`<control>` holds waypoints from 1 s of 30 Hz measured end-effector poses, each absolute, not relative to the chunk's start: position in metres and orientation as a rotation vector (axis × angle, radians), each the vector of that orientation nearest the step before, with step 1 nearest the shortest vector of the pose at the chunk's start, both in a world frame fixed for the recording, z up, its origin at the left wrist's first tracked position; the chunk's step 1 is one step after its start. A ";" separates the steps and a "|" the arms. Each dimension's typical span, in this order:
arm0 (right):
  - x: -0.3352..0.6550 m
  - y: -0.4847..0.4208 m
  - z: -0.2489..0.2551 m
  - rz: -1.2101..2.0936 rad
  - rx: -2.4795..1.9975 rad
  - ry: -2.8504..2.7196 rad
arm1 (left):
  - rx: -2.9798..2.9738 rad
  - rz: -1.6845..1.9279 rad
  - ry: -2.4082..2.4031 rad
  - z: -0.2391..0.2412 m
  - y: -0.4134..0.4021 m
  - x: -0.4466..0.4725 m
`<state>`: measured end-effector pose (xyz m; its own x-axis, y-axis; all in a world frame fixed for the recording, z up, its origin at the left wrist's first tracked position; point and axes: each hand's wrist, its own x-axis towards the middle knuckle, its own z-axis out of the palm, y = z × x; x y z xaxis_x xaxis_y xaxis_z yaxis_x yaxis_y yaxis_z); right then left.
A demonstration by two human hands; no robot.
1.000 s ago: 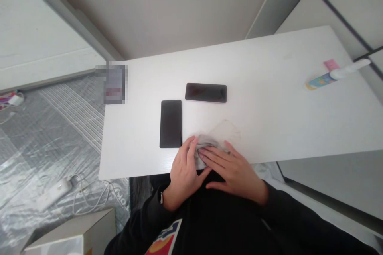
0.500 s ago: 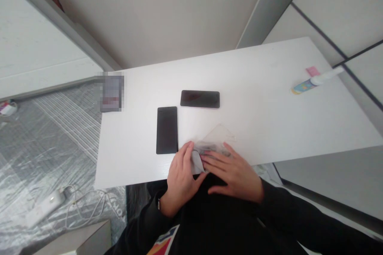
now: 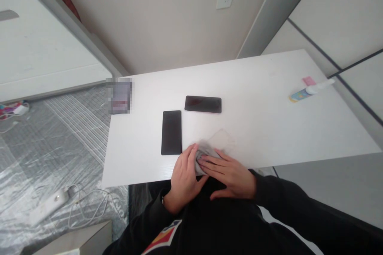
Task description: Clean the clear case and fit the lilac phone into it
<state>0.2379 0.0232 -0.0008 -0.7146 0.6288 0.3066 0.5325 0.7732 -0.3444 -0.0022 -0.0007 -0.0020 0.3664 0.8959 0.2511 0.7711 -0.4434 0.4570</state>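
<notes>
A crumpled grey cloth [image 3: 206, 150] lies at the table's front edge between my hands. My left hand [image 3: 183, 175] curves round its left side, fingers along the far part and thumb at the near part. Laid over the cloth from the right is my right hand [image 3: 230, 174], its fingers stretched out and thumb apart. A clear plastic film [image 3: 223, 138] spreads just beyond the cloth. Left of my hands a black tablet-like device [image 3: 171, 132] rests flat, its long side pointing away from me. Farther back lies a black smartphone [image 3: 203, 104], turned sideways.
On the right of the white table [image 3: 257, 119] a spray bottle [image 3: 302, 94] lies beside a pink slip [image 3: 308, 81]. A blurred-out item [image 3: 121, 96] sits at the far left corner. A power strip [image 3: 50, 205] with cables and a box [image 3: 86, 239] are on the floor.
My right fingers have shifted slightly over the cloth, which looks more bunched up. The view has tilted a little, so the table sits lower and to the right.
</notes>
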 end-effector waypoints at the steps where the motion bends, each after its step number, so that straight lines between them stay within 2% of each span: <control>1: 0.237 0.023 -0.001 0.323 -0.871 -2.557 | 2.367 0.686 1.481 -0.002 -0.001 -0.002; 5: 0.233 0.019 0.000 0.287 -1.028 -2.479 | 2.355 0.682 1.479 -0.005 -0.001 -0.003; 8: 0.229 0.013 0.000 0.321 -0.964 -2.500 | 2.356 0.687 1.472 -0.008 -0.002 -0.003; 12: 0.227 0.011 -0.002 0.252 -1.185 -2.401 | 2.350 0.704 1.505 -0.009 -0.002 0.000; 16: 0.229 0.013 -0.002 0.258 -1.063 -2.436 | 2.362 0.703 1.497 -0.008 -0.002 0.001; 20: 0.230 0.014 -0.003 0.165 -1.205 -2.327 | 2.370 0.716 1.533 -0.007 -0.002 0.002; 23: 0.228 0.013 -0.007 0.177 -1.020 -2.397 | 2.388 0.728 1.539 -0.007 -0.002 0.002; 27: 0.228 0.012 -0.011 0.119 -1.202 -2.347 | 2.403 0.743 1.553 -0.007 -0.002 0.002; 30: 0.226 0.010 -0.011 0.148 -1.078 -2.417 | 2.415 0.750 1.539 -0.006 -0.001 0.003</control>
<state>0.2258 0.0099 -0.0110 -0.5705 0.7243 0.3871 0.6716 0.6827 -0.2877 0.0026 -0.0013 -0.0059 0.3364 0.8869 0.3166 0.7957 -0.4475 0.4081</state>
